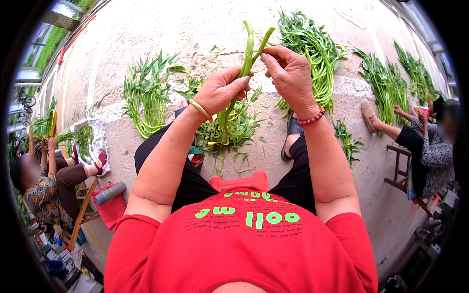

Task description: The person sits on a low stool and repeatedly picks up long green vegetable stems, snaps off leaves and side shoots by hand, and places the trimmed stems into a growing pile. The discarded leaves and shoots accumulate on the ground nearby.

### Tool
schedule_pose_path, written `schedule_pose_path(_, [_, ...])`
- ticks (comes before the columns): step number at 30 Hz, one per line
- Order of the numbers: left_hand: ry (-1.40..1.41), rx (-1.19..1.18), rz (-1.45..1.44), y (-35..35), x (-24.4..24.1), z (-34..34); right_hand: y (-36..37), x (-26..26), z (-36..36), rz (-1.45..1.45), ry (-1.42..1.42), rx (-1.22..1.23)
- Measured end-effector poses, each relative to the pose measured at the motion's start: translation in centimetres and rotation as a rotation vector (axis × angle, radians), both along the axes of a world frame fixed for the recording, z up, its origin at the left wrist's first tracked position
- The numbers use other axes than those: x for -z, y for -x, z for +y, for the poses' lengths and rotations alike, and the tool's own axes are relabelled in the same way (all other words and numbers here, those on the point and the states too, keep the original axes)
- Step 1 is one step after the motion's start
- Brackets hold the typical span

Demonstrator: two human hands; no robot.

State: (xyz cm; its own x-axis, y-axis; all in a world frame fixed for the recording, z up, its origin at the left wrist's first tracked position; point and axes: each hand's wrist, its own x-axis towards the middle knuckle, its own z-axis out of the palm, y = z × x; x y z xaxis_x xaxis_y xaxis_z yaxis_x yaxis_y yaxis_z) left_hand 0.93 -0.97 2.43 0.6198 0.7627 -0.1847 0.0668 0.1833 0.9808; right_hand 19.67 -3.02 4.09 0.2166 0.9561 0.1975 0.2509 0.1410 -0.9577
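Note:
My left hand [221,91] holds a thick green stalk [249,45] of a leafy vegetable, likely water spinach, with its cut end pointing away from me. The stalk forks near the top. At the shorter branch [264,42], the thumb and forefinger of my right hand [291,78] pinch its side. A thin strand shows between the two hands. Under them lies a loose pile of leafy trimmings [238,124], with a few yellow leaves. The stalk's lower end hangs in front of that pile, and where it stops is hard to make out.
Long-stemmed greens lie at left [146,95] and in a larger heap at right [311,55]. A small sprig [346,141] rests near my right foot. Seated people work at both sides, beside more greens [384,84]. A grey bottle [110,193] lies on a red bag [111,214].

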Motion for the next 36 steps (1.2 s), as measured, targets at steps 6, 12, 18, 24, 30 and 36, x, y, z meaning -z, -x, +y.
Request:
schedule_pose_path(6, [-0.137,-0.026,-0.005,-0.4,1.1,-0.1,0.4,-0.1,0.2,-0.211,-0.036,0.096])
schedule_pose_path(12, [-0.208,-0.051,0.044,-0.6,1.8,-0.4,0.9,0.6,1.0,-0.188,-0.04,0.15])
schedule_pose_path(18, [-0.094,-0.058,-0.001,-0.3,0.8,-0.4,1.1,0.9,0.9,-0.126,0.077,0.07])
schedule_pose_path(24, [0.026,-0.009,-0.06,1.2,-0.5,0.8,0.1,-0.6,0.0,0.104,0.222,-0.291])
schedule_pose_path(30, [0.074,0.014,-0.084,1.9,-1.0,0.9,0.0,-0.6,-0.7,-0.04,0.065,-0.149])
schedule_pose_path(36, [0.09,0.023,-0.082,1.7,-0.8,0.9,1.4,0.3,-1.0,-0.203,-0.034,-0.134])
